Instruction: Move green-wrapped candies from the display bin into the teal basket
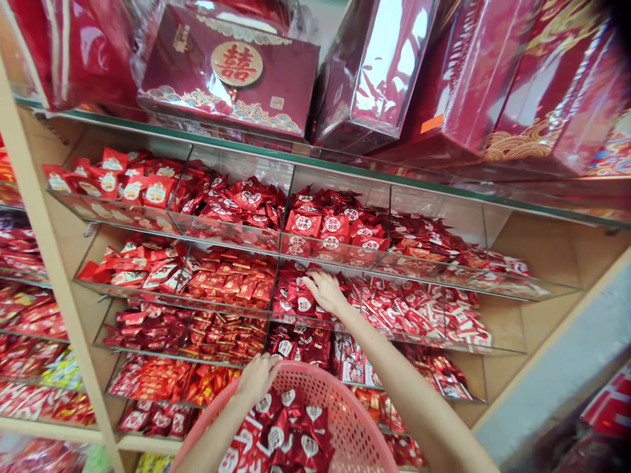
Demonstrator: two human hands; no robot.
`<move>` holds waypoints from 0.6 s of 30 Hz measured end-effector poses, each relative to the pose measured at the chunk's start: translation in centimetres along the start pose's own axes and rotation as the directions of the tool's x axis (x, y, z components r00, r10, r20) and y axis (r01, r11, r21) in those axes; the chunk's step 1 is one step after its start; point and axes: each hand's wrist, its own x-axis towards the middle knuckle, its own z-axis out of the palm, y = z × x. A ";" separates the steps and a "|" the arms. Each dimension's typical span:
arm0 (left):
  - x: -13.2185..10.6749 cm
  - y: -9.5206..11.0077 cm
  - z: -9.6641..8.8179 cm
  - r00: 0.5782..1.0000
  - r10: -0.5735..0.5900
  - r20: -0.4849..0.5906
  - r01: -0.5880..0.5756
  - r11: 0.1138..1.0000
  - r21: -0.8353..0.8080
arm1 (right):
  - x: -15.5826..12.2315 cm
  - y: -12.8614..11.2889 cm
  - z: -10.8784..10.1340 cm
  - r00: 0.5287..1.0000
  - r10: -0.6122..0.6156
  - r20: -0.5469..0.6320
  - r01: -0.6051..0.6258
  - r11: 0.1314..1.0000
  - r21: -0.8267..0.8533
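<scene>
My left hand [259, 378] is closed over the far rim of a pink plastic basket [362, 420]. Dark red candy packets [290, 433] with white round labels lie inside it, beside some red-and-white packets [241, 443]. Higher up, my right hand [324, 291] reaches over the clear front edge of a shelf compartment. Its fingers are apart and rest on dark red candy packets [303, 303] there, with no packet visibly lifted. The fingertips are partly lost among the wrappers.
Tiered shelves with clear dividers hold several kinds of red packets [231, 286]. A glass shelf [340, 161] above carries maroon gift boxes [236, 72]. A wooden upright [64, 263] stands at left, with more packet-filled shelves beyond.
</scene>
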 end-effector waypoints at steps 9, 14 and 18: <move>0.0 0.6 -0.6 1.000 -0.019 0.025 0.019 1.000 0.016 | -2.8 -1.6 -2.7 0.896 -0.434 0.094 0.440 0.896 -0.062; -0.2 0.8 -0.9 0.999 -0.018 0.031 0.017 0.999 0.036 | -4.8 -2.2 -2.4 0.890 -0.430 0.149 0.444 0.893 -0.074; -0.2 0.9 -0.9 0.999 -0.027 0.030 0.026 0.998 0.055 | -5.4 -1.9 -2.6 0.902 -0.394 0.177 0.416 0.903 -0.109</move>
